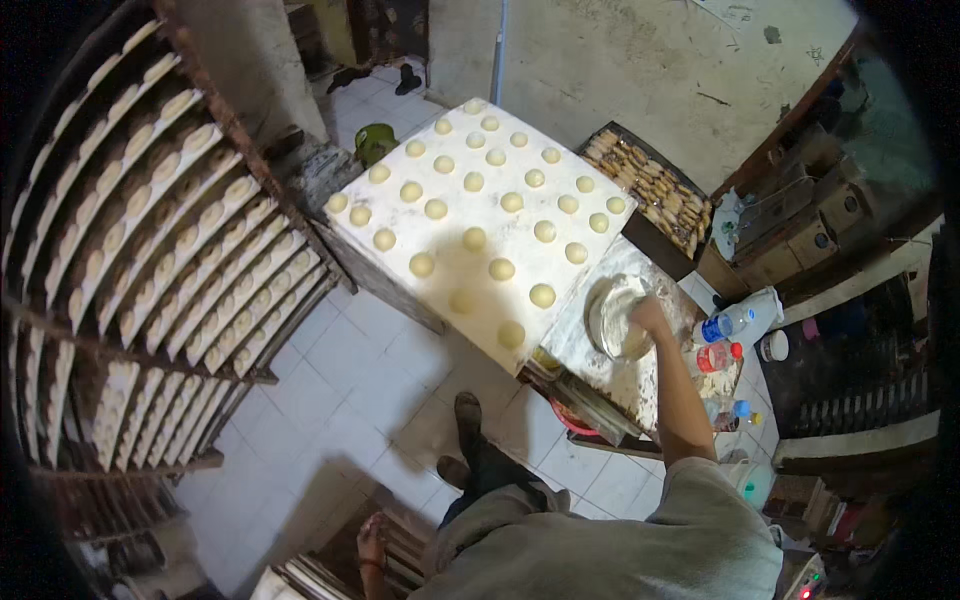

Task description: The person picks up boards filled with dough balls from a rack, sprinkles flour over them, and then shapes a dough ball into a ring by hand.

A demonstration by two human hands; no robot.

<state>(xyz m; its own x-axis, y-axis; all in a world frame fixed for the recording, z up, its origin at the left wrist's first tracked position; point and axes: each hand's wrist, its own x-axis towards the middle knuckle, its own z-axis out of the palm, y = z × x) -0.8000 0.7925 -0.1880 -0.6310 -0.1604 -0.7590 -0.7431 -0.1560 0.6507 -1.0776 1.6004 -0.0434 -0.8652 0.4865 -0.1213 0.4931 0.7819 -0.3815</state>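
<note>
- Currently the right hand point(648, 312) reaches out along an outstretched forearm to the far right of the scene and rests on the right edge of a flattened round of dough point(617, 318).
- Hand state: fingers seem pressed together on the dough, though the view is too small to tell a pinch from a flat press.
- Dough lies on a floured work surface point(640, 375), just left of the hand and touching it; it is roughly circular, so no clear long axis and no pointing direction can be read.
- Left hand: not in view; only the grey-sleeved shoulder shows at the near edge. The right hand is therefore the one on the dough.
- Just left of the work surface sits a big white board point(400, 235), tilted as a diamond in this view, carrying rows of round dough balls point(541, 295); the nearest ball is just beside the flattened round, apart from it.
- Far right of the board: a dark tray of browned baked pieces point(655, 195).
- Right of the hand, near: plastic bottles point(722, 325), one with a blue cap and one with a red cap.
- Left side: a tall rack point(150, 260) of trays with shaped dough pieces, well apart from the hand.
- Near centre: the person's foot in a dark shoe point(468, 412) on white floor tiles.
</note>
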